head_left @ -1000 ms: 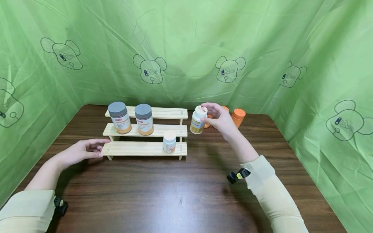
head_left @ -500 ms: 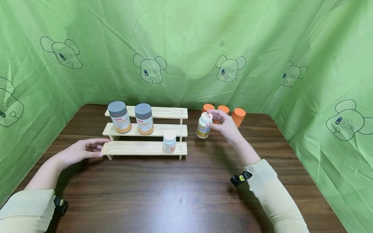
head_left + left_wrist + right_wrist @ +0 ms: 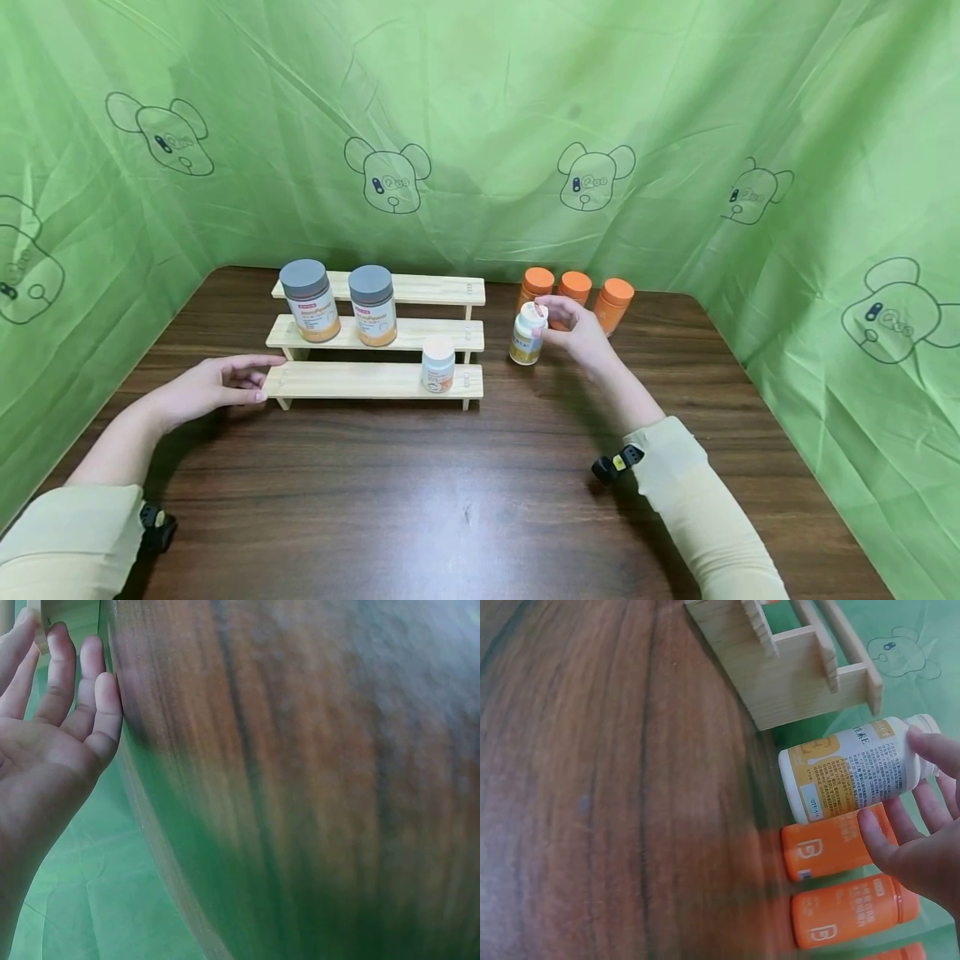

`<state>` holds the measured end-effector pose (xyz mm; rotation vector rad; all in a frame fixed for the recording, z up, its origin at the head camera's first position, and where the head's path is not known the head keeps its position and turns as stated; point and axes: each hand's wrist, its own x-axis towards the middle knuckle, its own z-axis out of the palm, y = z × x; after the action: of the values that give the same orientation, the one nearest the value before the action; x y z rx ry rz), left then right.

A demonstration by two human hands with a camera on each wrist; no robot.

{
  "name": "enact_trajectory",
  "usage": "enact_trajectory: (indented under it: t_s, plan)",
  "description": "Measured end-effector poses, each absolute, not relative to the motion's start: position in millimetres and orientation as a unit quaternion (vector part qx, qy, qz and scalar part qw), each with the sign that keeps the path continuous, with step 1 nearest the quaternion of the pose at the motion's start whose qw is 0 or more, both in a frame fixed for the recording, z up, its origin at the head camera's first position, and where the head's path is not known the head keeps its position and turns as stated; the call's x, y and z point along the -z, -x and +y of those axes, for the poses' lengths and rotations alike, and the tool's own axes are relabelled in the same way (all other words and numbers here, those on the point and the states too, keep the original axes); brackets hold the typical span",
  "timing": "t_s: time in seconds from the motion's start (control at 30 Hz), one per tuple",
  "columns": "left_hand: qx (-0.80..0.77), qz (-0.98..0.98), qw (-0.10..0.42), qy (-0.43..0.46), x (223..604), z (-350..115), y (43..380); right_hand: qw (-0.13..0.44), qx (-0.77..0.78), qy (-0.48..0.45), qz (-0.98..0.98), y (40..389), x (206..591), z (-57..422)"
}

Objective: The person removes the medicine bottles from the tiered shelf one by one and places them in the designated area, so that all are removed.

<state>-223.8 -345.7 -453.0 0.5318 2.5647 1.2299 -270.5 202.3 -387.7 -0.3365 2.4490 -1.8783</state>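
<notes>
My right hand [image 3: 583,333] pinches a white pill bottle [image 3: 526,343] with a yellow label near its cap, to the right of a three-tier wooden rack [image 3: 337,382]. In the right wrist view, thumb and fingers lie around the neck of that pill bottle [image 3: 847,771], in front of the orange bottles. At the rack's left end, my left hand [image 3: 197,392] grips the lowest shelf between thumb and forefinger. Its other fingers are loosely bent in the left wrist view. A small white bottle [image 3: 437,372] stands toward the right end of the lowest shelf.
Two grey-lidded jars [image 3: 315,318] stand on the middle shelf, toward its left. Behind my right hand are three orange bottles [image 3: 615,307] in a row on the dark wooden table [image 3: 390,500]. A green curtain [image 3: 480,100] encloses the back and sides.
The pill bottle in my right hand has moved right and toward me, away from the rack, bringing the orange bottles into fuller view. My left hand stays at the rack.
</notes>
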Motion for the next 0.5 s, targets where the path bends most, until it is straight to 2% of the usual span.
enact_trajectory:
  t_s: [0.3,0.5]
  plan:
    - [-0.424,0.878,0.124,-0.184,453,-346,224,0.019,0.621,0.095,0.778,273,396,205]
    - [-0.423,0.878,0.122,-0.186,453,-346,224,0.01,0.612,0.086,0.786,291,420,214]
